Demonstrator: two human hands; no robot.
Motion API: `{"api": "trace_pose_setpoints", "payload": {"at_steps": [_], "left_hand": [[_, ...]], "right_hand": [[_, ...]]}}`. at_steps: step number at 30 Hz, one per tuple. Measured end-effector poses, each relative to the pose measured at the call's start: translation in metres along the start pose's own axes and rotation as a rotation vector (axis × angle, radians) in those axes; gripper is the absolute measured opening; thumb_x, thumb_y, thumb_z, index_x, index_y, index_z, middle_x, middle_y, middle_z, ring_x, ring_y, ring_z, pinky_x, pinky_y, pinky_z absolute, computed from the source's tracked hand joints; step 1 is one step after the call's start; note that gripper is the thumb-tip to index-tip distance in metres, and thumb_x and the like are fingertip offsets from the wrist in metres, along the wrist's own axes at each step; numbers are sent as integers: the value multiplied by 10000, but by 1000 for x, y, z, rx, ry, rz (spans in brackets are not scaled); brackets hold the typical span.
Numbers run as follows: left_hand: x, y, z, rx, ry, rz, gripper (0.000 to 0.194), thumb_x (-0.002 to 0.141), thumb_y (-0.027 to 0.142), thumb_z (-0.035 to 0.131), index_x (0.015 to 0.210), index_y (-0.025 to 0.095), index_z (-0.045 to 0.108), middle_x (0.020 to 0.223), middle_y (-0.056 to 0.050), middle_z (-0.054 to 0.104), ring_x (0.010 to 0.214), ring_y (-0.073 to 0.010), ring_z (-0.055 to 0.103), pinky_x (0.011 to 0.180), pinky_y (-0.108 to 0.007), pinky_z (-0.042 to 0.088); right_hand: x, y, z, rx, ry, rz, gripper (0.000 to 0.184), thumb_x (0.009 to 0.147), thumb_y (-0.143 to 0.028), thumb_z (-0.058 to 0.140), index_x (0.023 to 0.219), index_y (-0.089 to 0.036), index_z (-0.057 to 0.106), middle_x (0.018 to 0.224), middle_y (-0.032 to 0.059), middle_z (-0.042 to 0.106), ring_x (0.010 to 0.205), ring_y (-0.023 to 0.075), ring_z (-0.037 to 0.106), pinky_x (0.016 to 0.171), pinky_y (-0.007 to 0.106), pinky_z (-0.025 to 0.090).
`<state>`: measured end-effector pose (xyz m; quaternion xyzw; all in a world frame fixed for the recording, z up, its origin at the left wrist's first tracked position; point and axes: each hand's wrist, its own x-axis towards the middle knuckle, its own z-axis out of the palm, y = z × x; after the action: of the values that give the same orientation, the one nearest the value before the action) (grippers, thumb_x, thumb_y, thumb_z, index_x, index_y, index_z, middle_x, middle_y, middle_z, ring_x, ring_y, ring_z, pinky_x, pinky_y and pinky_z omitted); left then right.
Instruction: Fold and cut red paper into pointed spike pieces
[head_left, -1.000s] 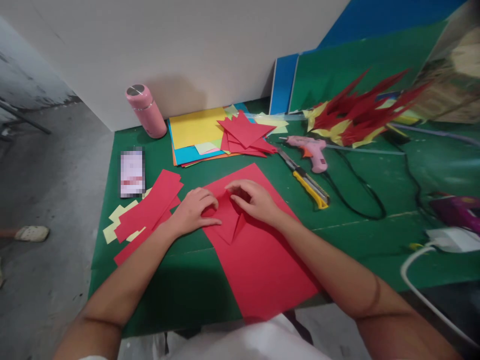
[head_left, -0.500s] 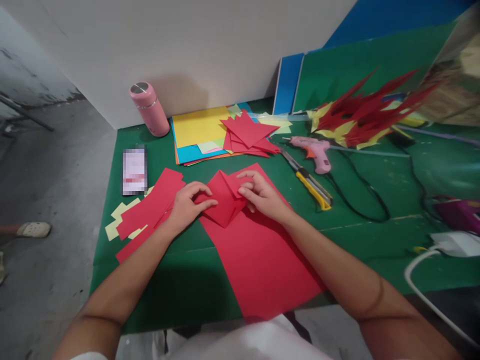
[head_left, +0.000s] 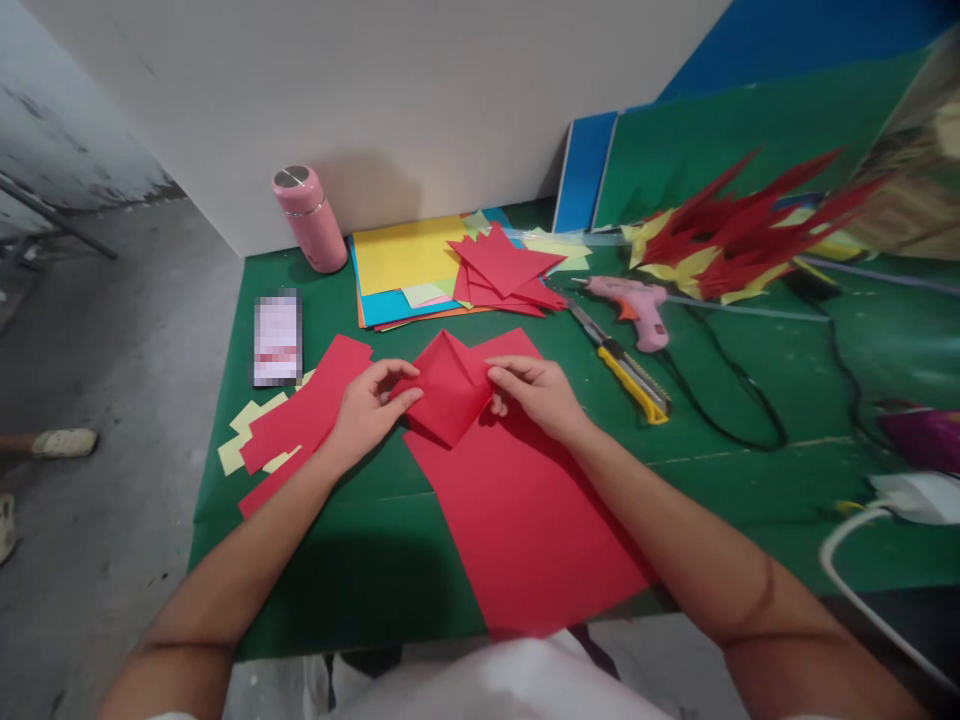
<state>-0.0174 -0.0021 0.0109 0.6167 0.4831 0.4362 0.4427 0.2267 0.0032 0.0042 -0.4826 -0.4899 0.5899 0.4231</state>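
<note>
Between my hands is a folded piece of red paper, diamond-shaped with creases near its top corner. My left hand pinches its left corner between thumb and fingers. At the right corner, my right hand grips it the same way. Beneath lies a large red paper sheet, stretching toward the table's front edge. Cut red paper strips lie left of my left hand, over small pale yellow paper pieces. A yellow utility knife rests to the right of my right hand.
Behind are a pink bottle, a phone, coloured sheets and red triangles. A pink glue gun with a trailing cord, a red-and-yellow paper flame piece and a white power strip occupy the right side.
My right hand has shifted its hold, its fingers now closed on the right corner. The folded paper lies flatter and more spread, its loose flap no longer raised. The camera view has moved slightly.
</note>
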Motion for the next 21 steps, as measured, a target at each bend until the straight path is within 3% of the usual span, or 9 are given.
{"api": "trace_pose_setpoints", "payload": {"at_steps": [6,9,13,21], "left_hand": [[1,-15,6,-138,148,-71,422,655,332,825,938,217,533,861,6,584,817,-134,611,713,-253,543],[1,-14,4,-120,153,-82,435,646,357,834,920,212,529,802,23,564,764,-122,601,661,-230,534],[0,-11,3,-89,159,-83,449,659,418,838,912,210,530,759,35,564,701,-113,604,584,-209,519],[1,-8,3,-168,194,-94,368,701,421,813,898,188,606,765,5,658,632,-117,665,622,-261,578]], "right_hand": [[0,-1,-3,-12,-57,50,610,667,-665,767,1031,-177,732,570,8,690,509,154,655,534,279,532],[0,-3,-4,-32,-87,68,599,646,-593,817,1063,-173,723,629,20,720,550,157,675,564,278,535],[-1,-4,-2,-27,-73,60,490,640,-545,836,940,-173,728,615,14,713,525,148,662,553,280,541],[0,-4,-3,13,51,12,410,633,-537,841,806,-185,722,551,-6,679,467,122,626,484,238,529]]}}
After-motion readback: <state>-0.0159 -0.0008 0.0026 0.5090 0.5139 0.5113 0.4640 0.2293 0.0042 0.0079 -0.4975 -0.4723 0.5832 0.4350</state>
